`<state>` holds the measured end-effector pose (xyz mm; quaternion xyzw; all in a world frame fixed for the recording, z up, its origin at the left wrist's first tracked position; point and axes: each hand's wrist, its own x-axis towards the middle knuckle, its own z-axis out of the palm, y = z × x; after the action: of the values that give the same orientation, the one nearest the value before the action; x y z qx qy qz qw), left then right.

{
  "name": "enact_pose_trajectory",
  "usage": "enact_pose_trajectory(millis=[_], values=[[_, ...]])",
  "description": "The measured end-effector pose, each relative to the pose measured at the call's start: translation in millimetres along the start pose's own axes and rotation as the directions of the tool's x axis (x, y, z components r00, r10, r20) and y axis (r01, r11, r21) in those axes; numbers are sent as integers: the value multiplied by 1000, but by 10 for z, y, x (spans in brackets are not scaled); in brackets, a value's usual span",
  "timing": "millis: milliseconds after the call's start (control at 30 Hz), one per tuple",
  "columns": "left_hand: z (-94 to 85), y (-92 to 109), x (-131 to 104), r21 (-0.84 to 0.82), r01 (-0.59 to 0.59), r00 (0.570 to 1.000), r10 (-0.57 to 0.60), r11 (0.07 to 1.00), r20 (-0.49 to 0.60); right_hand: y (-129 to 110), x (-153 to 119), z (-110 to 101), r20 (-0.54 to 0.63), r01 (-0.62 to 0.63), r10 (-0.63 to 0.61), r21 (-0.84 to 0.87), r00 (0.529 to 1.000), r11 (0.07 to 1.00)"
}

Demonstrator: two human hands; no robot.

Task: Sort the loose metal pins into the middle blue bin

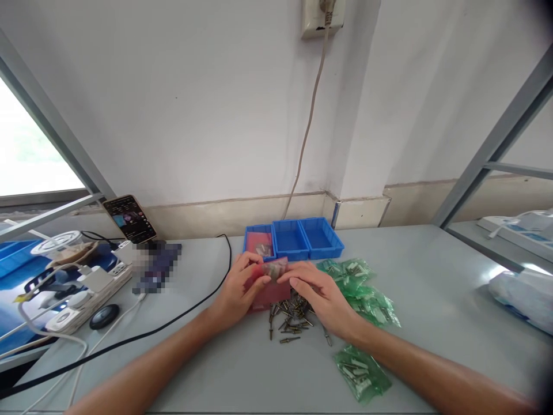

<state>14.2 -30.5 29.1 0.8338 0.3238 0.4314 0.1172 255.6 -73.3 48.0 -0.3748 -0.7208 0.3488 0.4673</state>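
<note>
Here, red bag [276, 267], between left hand [237, 289] and right hand [325, 293].

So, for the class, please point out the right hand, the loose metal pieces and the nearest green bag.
Right hand [327, 295]: head view, back of hand.
Loose metal pieces [294, 313]: head view, pile's middle.
Nearest green bag [361, 372]: head view, its middle.

Red bag [264, 297], brassy pins [294, 314], green bags [362, 373], blue trays [322, 253], pale grey tabletop [224, 374], black cable [151, 332]
</note>
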Motion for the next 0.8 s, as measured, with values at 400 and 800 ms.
enact_pose_trajectory(millis=[400,800], values=[[46,36,-65,-53,88,994,-91,995,-61,97,36,29,-60,-139,154,205,986,969],[-83,-365,103,207,140,990,-130,968,-60,136,0,77,-47,-163,175,196,983,967]])
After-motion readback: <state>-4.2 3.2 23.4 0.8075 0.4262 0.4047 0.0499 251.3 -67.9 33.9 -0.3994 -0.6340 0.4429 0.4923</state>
